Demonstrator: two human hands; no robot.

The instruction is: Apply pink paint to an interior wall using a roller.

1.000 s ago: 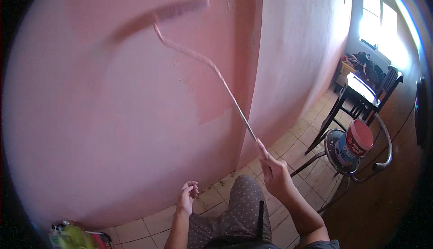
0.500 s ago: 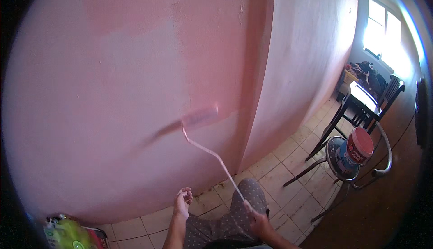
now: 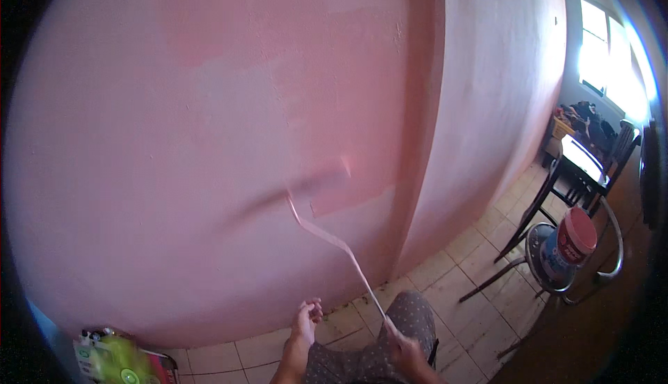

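My right hand (image 3: 403,349) is closed round the lower end of a paint roller (image 3: 321,234), whose long bent metal rod reaches up and away to the wall. The roller's head is smeared by motion and lies against the pink wall (image 3: 229,245), its dark shadow falling to the left. Darker fresh pink covers an upper patch and a strip beside the wall's corner; paler pink shows elsewhere. With its fingers curled in and nothing visible in them, my left hand (image 3: 306,320) hangs in front of the wall's foot, near my knees.
To the right, a paint bucket (image 3: 569,245) stands on a round-seated metal chair (image 3: 537,245). Behind it are a dark wooden chair (image 3: 570,175) and a heap of clothes (image 3: 591,123) beneath a bright window (image 3: 609,53). A yellow-green object (image 3: 129,362) lies at lower left on the tiled floor (image 3: 452,300).
The whole view has shifted, so the wall and chairs sit further right. The roller's head still blurs against the wall in my right hand's grip. My left hand stays low, its fingers curled.
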